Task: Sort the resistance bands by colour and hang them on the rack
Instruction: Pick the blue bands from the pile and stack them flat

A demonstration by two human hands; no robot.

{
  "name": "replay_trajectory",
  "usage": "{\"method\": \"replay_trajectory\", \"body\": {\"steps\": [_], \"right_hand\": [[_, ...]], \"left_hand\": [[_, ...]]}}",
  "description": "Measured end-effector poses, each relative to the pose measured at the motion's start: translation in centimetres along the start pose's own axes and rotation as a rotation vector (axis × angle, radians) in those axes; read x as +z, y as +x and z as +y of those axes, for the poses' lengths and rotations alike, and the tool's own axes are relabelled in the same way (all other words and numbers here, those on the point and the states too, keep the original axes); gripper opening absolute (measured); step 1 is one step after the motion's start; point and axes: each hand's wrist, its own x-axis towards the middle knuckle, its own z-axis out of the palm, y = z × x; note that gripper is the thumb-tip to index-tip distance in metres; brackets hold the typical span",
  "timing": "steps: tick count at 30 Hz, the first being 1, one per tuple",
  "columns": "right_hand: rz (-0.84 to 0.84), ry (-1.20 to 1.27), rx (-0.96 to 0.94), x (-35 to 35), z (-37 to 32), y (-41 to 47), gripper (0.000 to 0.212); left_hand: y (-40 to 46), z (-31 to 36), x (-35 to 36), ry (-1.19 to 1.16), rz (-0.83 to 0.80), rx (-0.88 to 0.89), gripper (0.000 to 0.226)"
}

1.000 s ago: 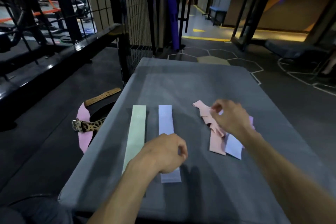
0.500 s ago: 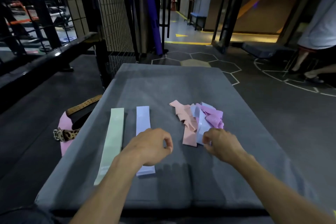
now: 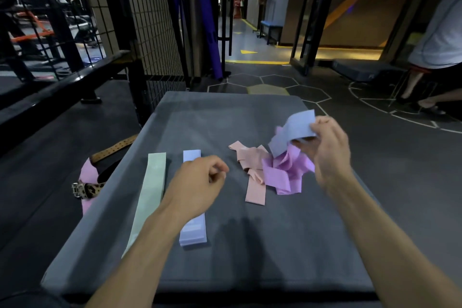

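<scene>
On the grey padded platform (image 3: 225,117) a pale green band (image 3: 150,192) and a pale blue band (image 3: 193,230) lie flat side by side at the left. A tangled heap at the right holds peach bands (image 3: 252,170) and purple bands (image 3: 287,172). My right hand (image 3: 327,147) holds a second pale blue band (image 3: 292,132) lifted above the heap, its lower end still hanging into the purple ones. My left hand (image 3: 200,182) hovers over the flat blue band with its fingers curled in and nothing in it.
On the floor to the left lie a pink band (image 3: 87,177), a leopard-print belt (image 3: 87,189) and a tan leather belt (image 3: 112,149). A black wire-mesh rack (image 3: 150,20) and rail (image 3: 62,85) stand at the left. A person (image 3: 440,40) sits at the far right.
My right hand has pulled a pale blue band out of the heap and raised it up and to the right. My left hand has stayed over the flat blue band.
</scene>
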Motion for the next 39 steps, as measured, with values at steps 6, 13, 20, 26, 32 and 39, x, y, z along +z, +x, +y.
{"method": "replay_trajectory", "body": {"steps": [6,13,20,26,32,39], "right_hand": [[-0.035,0.059,-0.185,0.7,-3.0,-1.0,0.022],[-0.089,0.091,-0.17,0.9,-3.6,-1.6,0.02],[-0.156,0.039,-0.184,0.8,-3.9,-2.2,0.016],[-0.196,0.099,-0.245,1.8,-4.8,-2.9,0.009],[-0.106,0.165,-0.175,3.3,-4.2,-3.5,0.009],[-0.001,0.25,-0.053,4.4,-3.6,-3.3,0.01]], "left_hand": [[0.1,1.7,0.0,-0.259,0.135,0.114,0.015],[0.1,2.7,0.3,-0.4,0.174,0.165,0.016],[-0.2,3.6,0.9,-0.462,0.127,0.194,0.018],[-1.2,4.9,0.8,-0.701,-0.207,0.151,0.04],[-2.2,4.5,1.0,-0.538,-0.594,0.131,0.031],[-2.9,2.0,0.9,-0.518,-0.831,0.043,0.035]]}}
